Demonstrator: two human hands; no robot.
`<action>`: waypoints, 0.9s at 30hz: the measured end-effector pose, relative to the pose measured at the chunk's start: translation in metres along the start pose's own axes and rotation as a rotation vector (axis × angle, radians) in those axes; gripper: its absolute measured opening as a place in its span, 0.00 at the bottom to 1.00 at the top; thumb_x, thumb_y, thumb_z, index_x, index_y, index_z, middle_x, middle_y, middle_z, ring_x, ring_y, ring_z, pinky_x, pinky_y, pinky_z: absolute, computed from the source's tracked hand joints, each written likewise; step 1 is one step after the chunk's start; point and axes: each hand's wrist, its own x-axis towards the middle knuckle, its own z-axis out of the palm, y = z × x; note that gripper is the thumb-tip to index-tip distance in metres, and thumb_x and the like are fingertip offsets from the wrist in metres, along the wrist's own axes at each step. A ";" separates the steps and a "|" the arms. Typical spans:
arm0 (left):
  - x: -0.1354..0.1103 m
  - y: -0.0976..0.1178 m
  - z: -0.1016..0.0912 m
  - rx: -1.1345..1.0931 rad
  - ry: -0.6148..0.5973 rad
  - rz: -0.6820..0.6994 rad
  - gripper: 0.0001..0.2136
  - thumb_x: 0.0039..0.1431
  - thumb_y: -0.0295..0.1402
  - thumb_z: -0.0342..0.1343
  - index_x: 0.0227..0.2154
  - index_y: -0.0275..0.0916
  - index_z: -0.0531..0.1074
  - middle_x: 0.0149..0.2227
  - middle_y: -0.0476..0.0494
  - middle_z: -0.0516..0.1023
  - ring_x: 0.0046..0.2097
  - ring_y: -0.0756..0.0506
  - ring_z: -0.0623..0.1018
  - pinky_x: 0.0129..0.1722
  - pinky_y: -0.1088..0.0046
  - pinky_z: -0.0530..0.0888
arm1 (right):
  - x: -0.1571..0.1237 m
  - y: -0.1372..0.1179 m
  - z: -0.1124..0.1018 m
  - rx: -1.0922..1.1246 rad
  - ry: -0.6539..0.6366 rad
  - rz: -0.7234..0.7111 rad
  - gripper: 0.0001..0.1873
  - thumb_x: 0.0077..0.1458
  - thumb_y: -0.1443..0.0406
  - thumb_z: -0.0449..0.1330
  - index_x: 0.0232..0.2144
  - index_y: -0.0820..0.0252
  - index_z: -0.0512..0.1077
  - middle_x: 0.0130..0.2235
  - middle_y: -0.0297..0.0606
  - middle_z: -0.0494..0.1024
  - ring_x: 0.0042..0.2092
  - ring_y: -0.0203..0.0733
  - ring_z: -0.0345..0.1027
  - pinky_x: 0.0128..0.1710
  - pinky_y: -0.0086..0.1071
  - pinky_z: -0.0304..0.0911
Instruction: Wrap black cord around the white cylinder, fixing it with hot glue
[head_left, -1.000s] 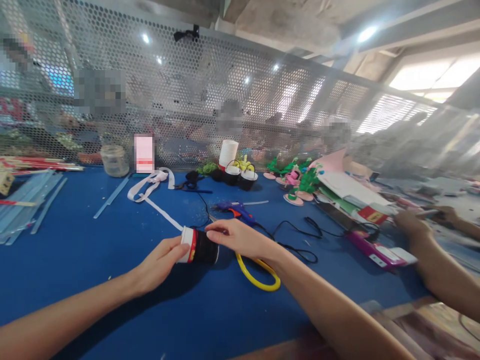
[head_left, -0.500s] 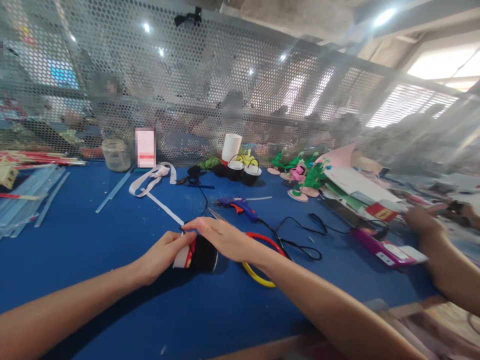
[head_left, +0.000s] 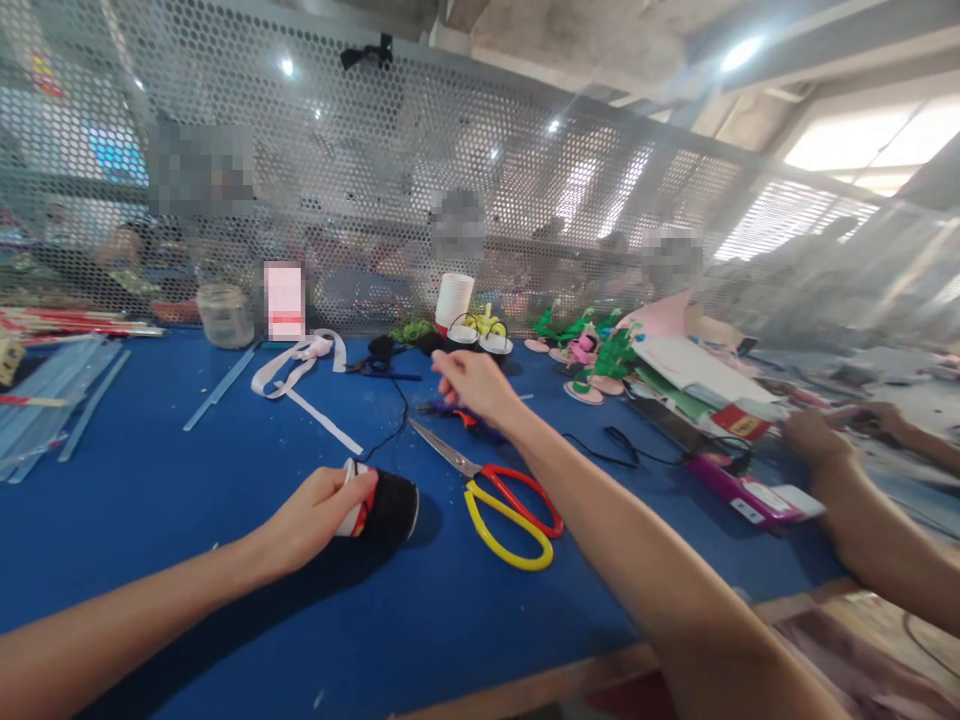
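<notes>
My left hand (head_left: 319, 510) is closed around a paper cup (head_left: 382, 508) wrapped in black, lying on its side on the blue table (head_left: 150, 480). My right hand (head_left: 472, 385) hovers farther back over the blue glue gun (head_left: 459, 412), fingers loosely curled with nothing visible in them. Red-and-yellow scissors (head_left: 502, 495) lie on the table between the cup and my right forearm. A white ribbon strip (head_left: 315, 415) runs from the cup's left toward the back.
Small black pots (head_left: 480, 345) and a white cup stack (head_left: 454, 300) stand by the mesh screen (head_left: 375, 200). Green and pink paper flowers (head_left: 592, 355), coloured sheets (head_left: 697, 385) and a pink box (head_left: 750, 495) lie right. Another person's hands (head_left: 825, 435) work at far right. A jar (head_left: 225, 315) stands back left.
My right hand has let go of the cup and lifted back toward the glue gun, uncovering the scissors. My left hand still holds the cup, tilted slightly.
</notes>
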 end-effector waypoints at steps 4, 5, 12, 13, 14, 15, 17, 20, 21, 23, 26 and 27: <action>-0.001 0.000 -0.004 0.056 0.034 0.031 0.19 0.46 0.46 0.46 0.11 0.36 0.58 0.14 0.53 0.54 0.19 0.54 0.53 0.19 0.77 0.50 | -0.002 0.029 -0.030 -0.493 0.023 0.096 0.14 0.50 0.59 0.49 0.26 0.63 0.69 0.29 0.41 0.75 0.33 0.40 0.68 0.31 0.28 0.58; -0.001 0.000 -0.004 0.061 0.027 0.035 0.19 0.46 0.46 0.45 0.12 0.37 0.58 0.14 0.53 0.54 0.19 0.53 0.53 0.19 0.77 0.50 | -0.005 0.036 -0.030 -0.531 -0.030 0.122 0.11 0.47 0.62 0.53 0.22 0.63 0.69 0.27 0.42 0.75 0.33 0.42 0.68 0.30 0.28 0.58; 0.004 0.010 -0.002 0.160 -0.012 0.089 0.17 0.48 0.41 0.45 0.12 0.37 0.56 0.13 0.54 0.55 0.19 0.53 0.54 0.19 0.77 0.51 | -0.014 0.056 0.000 -0.502 -0.083 0.227 0.06 0.38 0.70 0.57 0.25 0.66 0.69 0.31 0.49 0.74 0.36 0.48 0.68 0.29 0.30 0.58; 0.005 0.010 -0.003 0.158 -0.005 0.094 0.17 0.48 0.41 0.45 0.12 0.37 0.56 0.13 0.54 0.56 0.18 0.53 0.55 0.19 0.77 0.51 | -0.015 0.055 0.001 -0.480 -0.056 0.236 0.09 0.39 0.70 0.56 0.28 0.67 0.68 0.33 0.50 0.74 0.37 0.49 0.68 0.30 0.31 0.59; 0.006 0.009 -0.003 0.151 0.003 0.097 0.17 0.48 0.41 0.45 0.12 0.37 0.56 0.13 0.54 0.56 0.18 0.53 0.55 0.19 0.78 0.52 | -0.015 0.053 0.000 -0.456 -0.032 0.240 0.11 0.40 0.70 0.55 0.31 0.67 0.67 0.34 0.50 0.73 0.37 0.48 0.68 0.30 0.31 0.59; 0.006 0.008 -0.004 0.139 0.012 0.094 0.17 0.48 0.42 0.45 0.12 0.37 0.57 0.13 0.54 0.56 0.18 0.53 0.55 0.19 0.78 0.52 | -0.017 0.050 -0.002 -0.437 -0.010 0.240 0.14 0.40 0.69 0.55 0.34 0.67 0.66 0.36 0.49 0.73 0.38 0.47 0.67 0.31 0.31 0.60; 0.007 0.005 -0.007 0.113 0.031 0.078 0.17 0.48 0.43 0.45 0.12 0.37 0.58 0.13 0.54 0.56 0.18 0.54 0.55 0.18 0.78 0.52 | -0.023 0.043 -0.010 -0.330 0.036 0.221 0.16 0.41 0.69 0.55 0.37 0.65 0.63 0.37 0.45 0.73 0.36 0.42 0.68 0.31 0.29 0.61; 0.009 0.002 -0.009 0.091 0.047 0.051 0.18 0.48 0.43 0.46 0.12 0.36 0.61 0.12 0.53 0.57 0.17 0.54 0.55 0.17 0.78 0.51 | -0.040 0.026 -0.025 0.128 -0.001 0.164 0.10 0.43 0.68 0.54 0.32 0.64 0.64 0.29 0.39 0.73 0.26 0.35 0.67 0.25 0.28 0.62; 0.009 0.001 -0.010 0.086 0.047 0.046 0.18 0.48 0.44 0.46 0.12 0.35 0.61 0.12 0.53 0.57 0.17 0.54 0.55 0.17 0.79 0.51 | -0.047 0.020 -0.029 0.273 -0.066 0.167 0.08 0.43 0.67 0.55 0.29 0.64 0.64 0.25 0.36 0.72 0.23 0.33 0.66 0.24 0.28 0.62; 0.010 0.000 -0.011 0.072 0.045 0.035 0.18 0.48 0.44 0.46 0.13 0.35 0.63 0.12 0.53 0.58 0.17 0.54 0.56 0.17 0.79 0.52 | -0.061 0.009 -0.033 0.396 -0.208 0.175 0.08 0.43 0.63 0.56 0.23 0.64 0.64 0.19 0.34 0.70 0.19 0.32 0.64 0.20 0.26 0.61; 0.011 0.000 -0.011 0.049 0.068 0.014 0.19 0.48 0.44 0.45 0.13 0.35 0.62 0.12 0.53 0.58 0.17 0.54 0.57 0.17 0.79 0.52 | -0.079 -0.005 -0.030 0.439 -0.303 0.108 0.09 0.44 0.61 0.56 0.25 0.64 0.66 0.20 0.34 0.71 0.19 0.32 0.64 0.19 0.25 0.61; 0.012 0.000 -0.011 0.040 0.085 0.012 0.18 0.48 0.43 0.45 0.12 0.35 0.62 0.12 0.53 0.58 0.17 0.54 0.57 0.16 0.79 0.53 | -0.084 -0.008 -0.028 0.434 -0.321 0.097 0.10 0.44 0.61 0.55 0.27 0.64 0.66 0.19 0.33 0.71 0.18 0.31 0.64 0.19 0.25 0.60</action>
